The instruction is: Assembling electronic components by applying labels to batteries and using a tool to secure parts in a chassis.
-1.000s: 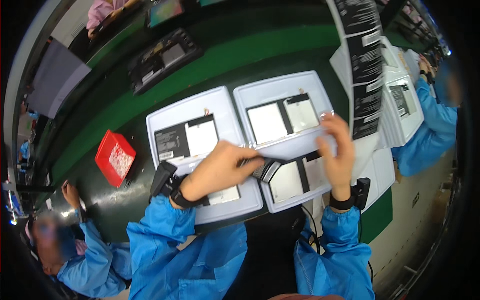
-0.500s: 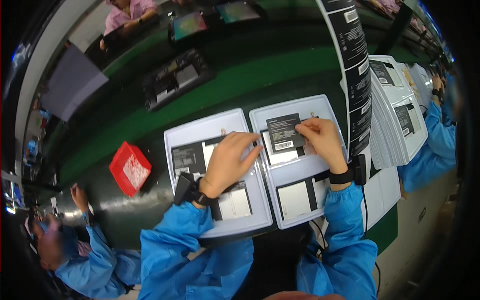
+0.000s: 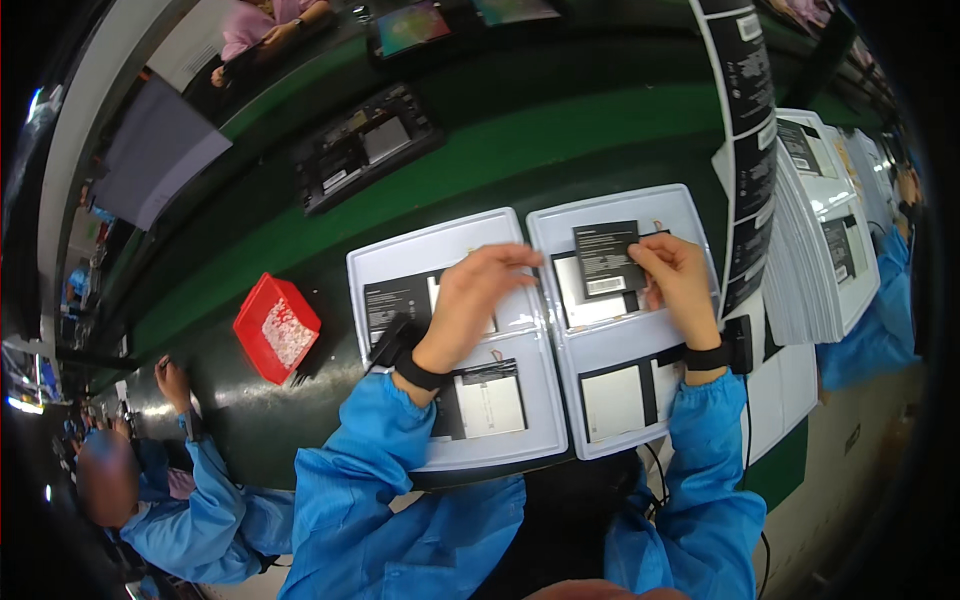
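Between thumb and fingers of my right hand is a black printed label with a white barcode patch. It is held over a silver battery pack in the upper part of the right white tray; whether it touches the pack cannot be told. Below lies another silver pack. My left hand hovers over the left white tray, empty, its fingers stretched toward the label. That tray holds a pack with a black label and a silver one, partly hidden by my left hand and wrist.
A long strip of black labels hangs at the right, beside a stack of white trays. A red bin with white bits stands left. An opened device lies farther back. Co-workers sit at left, right and far side.
The whole view has shifted a little. My left hand's fingers have straightened and reach farther toward the right tray. My right hand still holds the label over the same pack.
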A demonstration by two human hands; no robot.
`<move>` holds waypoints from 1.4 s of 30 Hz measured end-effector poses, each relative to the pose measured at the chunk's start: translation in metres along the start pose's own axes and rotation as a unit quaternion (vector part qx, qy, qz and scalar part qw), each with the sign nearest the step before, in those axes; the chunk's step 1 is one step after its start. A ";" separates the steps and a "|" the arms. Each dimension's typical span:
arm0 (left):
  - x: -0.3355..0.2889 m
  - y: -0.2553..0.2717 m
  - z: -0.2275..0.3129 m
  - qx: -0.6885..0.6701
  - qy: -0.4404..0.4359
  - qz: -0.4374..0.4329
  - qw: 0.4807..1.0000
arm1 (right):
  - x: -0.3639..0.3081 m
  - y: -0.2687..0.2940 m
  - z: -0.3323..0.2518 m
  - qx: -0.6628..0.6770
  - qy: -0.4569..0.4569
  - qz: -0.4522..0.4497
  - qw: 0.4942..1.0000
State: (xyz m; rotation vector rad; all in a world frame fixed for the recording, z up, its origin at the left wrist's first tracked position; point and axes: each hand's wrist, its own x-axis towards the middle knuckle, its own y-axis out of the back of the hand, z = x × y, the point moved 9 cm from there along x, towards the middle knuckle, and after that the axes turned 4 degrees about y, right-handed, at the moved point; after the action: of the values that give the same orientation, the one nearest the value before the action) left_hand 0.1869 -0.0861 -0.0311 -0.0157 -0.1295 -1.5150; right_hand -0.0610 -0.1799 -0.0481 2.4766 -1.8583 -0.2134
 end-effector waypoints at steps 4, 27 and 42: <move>-0.006 -0.027 0.006 -0.541 0.120 -0.122 0.824 | -0.002 0.005 0.001 -0.021 0.011 0.001 1.000; -0.009 -0.029 0.003 -0.536 0.124 -0.135 0.824 | -0.004 -0.004 -0.001 -0.011 0.016 -0.019 1.000; -0.006 -0.030 -0.002 -0.506 0.126 -0.170 0.836 | 0.000 -0.005 0.001 -0.011 0.013 -0.026 1.000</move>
State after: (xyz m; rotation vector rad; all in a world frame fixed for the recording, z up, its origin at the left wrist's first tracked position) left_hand 0.1565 -0.0820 -0.0359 -0.6710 0.9423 -1.7648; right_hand -0.0560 -0.1788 -0.0496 2.5027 -1.7732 -0.2033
